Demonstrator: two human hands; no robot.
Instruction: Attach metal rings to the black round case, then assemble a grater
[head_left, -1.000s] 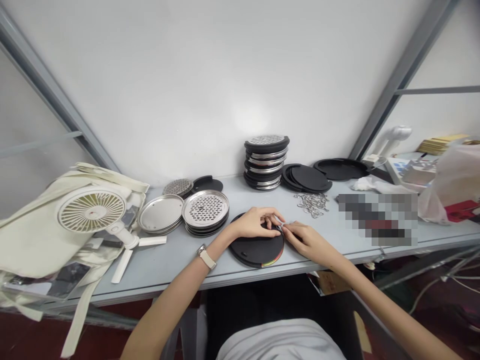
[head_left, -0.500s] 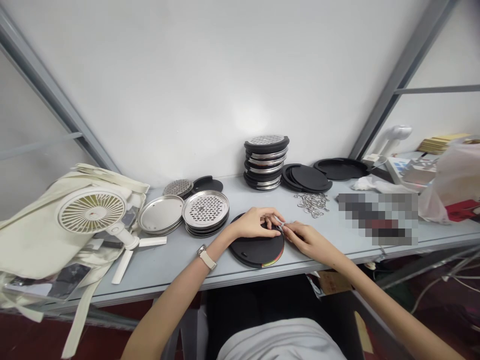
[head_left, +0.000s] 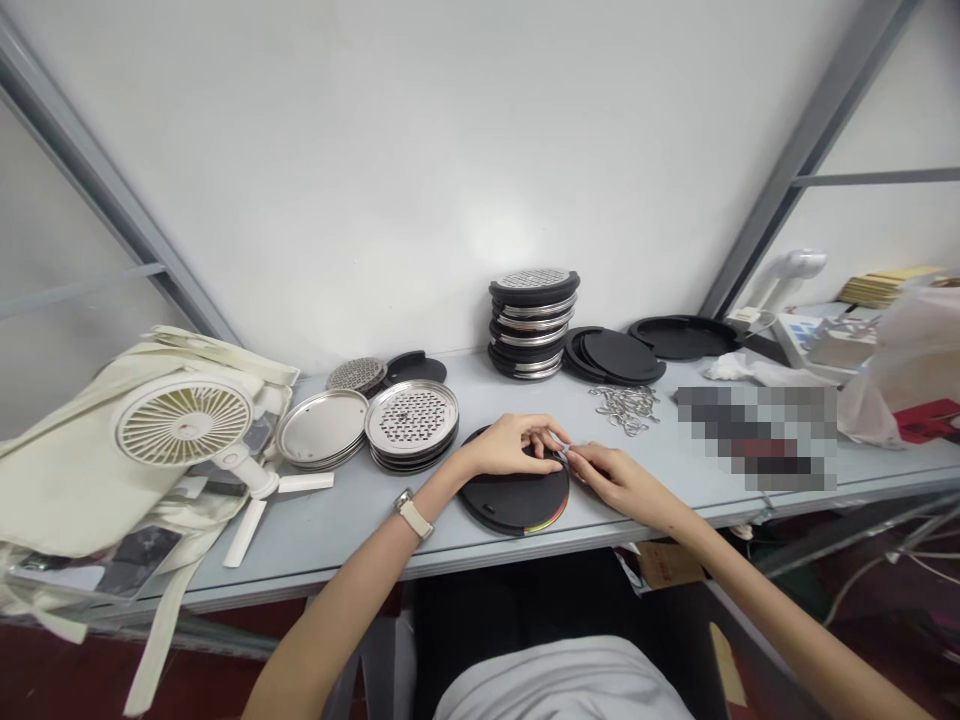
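A round black disc (head_left: 517,500) with a strip of red, yellow and green along its lower right rim lies near the front edge of the table. Over its far side arches my left hand (head_left: 517,445), thumb and fingers bent together at the upper right rim; what they grip there is mostly hidden. Close against those fingertips, my right hand (head_left: 607,475) pinches a small silvery metal piece (head_left: 565,452), too small to make out fully. Just beyond the hands is a pile of metal hooks or clips (head_left: 626,408).
Left of the disc are stacked perforated metal plates (head_left: 412,412) and plain metal plates (head_left: 322,425). A tall stack of black and silver discs (head_left: 531,325) stands by the wall, beside black lids (head_left: 619,355). A white fan (head_left: 187,425) rests on a cream bag (head_left: 67,460).
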